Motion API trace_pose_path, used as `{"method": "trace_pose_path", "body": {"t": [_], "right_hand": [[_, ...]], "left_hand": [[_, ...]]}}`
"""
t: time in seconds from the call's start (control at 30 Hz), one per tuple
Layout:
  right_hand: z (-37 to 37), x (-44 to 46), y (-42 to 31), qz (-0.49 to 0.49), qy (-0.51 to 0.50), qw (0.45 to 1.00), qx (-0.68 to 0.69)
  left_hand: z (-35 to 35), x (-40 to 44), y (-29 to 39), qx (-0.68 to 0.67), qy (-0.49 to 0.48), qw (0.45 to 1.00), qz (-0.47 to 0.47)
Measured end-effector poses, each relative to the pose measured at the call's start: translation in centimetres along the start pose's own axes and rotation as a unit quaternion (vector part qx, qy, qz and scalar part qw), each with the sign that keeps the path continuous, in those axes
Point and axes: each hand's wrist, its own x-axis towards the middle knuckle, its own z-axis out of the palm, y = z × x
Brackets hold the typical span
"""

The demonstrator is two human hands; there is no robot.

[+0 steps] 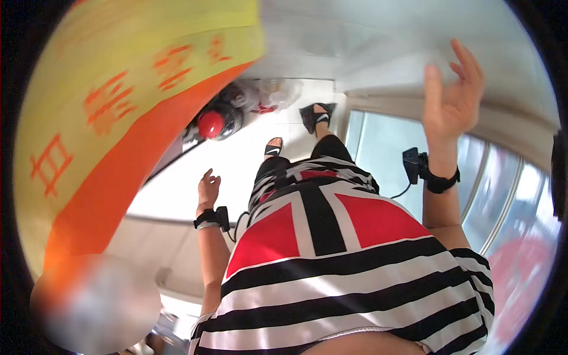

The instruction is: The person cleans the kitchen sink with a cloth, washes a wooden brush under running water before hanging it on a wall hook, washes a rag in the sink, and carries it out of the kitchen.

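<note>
My left hand [208,189] hangs low beside my body, its fingers loosely apart and holding nothing. On the other side, my right hand [452,100] is raised with fingers spread in front of a pale, smooth surface [378,41]. Nothing is in it; whether it touches that surface is unclear. Black straps with small devices and cables are on both wrists. A yellow and orange panel [148,77] with red characters fills the upper left, nearer the camera than my left hand.
Below the panel's edge, a large dark bottle with a red cap [211,124] stands near clear plastic bags [278,94]. My sandalled feet are on the white floor [195,160]. Glass panels with metal frames [390,145] line the right side. A blurred round patch [94,305] covers the lower left.
</note>
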Motion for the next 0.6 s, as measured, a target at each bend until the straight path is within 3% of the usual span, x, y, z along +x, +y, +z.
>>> {"method": "trace_pose_path", "body": {"t": [0.17,0.23,0.3,0.33,0.37,0.4,0.43,0.47,0.5,0.53,0.6], "right_hand": [[4.1,5.3,1.3,-0.085,-0.013,0.981,0.172],[5.2,7.0,0.8,-0.173,-0.026,0.969,0.175],[5.8,8.4,0.2,-0.191,-0.014,0.981,0.031],[6.5,9.2,0.1,-0.215,0.006,0.976,-0.044],[7.2,10.1,0.1,-0.201,0.038,0.978,-0.041],[7.9,11.0,1.0,-0.185,0.068,0.98,-0.037],[8.1,12.4,2.8,-0.23,0.098,0.956,-0.155],[7.9,14.1,4.5,-0.257,0.114,0.937,-0.209],[7.8,15.8,6.2,-0.283,0.133,0.913,-0.261],[7.3,17.3,7.7,-0.25,0.125,0.914,-0.295],[8.2,20.4,10.8,-0.23,0.113,0.912,-0.32]], "left_hand": [[6.4,-11.1,-1.3,-0.22,0.068,0.962,-0.144],[8.6,-15.5,-1.9,-0.294,0.11,0.931,-0.186],[12.7,-19.8,-5.4,-0.314,0.24,0.903,-0.171],[11.3,-22.2,-4.8,-0.276,0.263,0.883,-0.274],[9.6,-24.8,-4.6,-0.282,0.308,0.857,-0.303],[10.9,-27.1,-7.0,-0.218,0.448,0.831,-0.248],[8.4,-29.6,-5.3,-0.204,0.497,0.782,-0.317],[9.3,-31.9,-7.8,-0.167,0.566,0.74,-0.323],[8.8,-34.3,-9.0,-0.158,0.593,0.714,-0.336],[9.5,-36.5,-10.1,-0.147,0.64,0.671,-0.344],[9.1,-39.8,-9.9,-0.177,0.645,0.632,-0.391]]}}
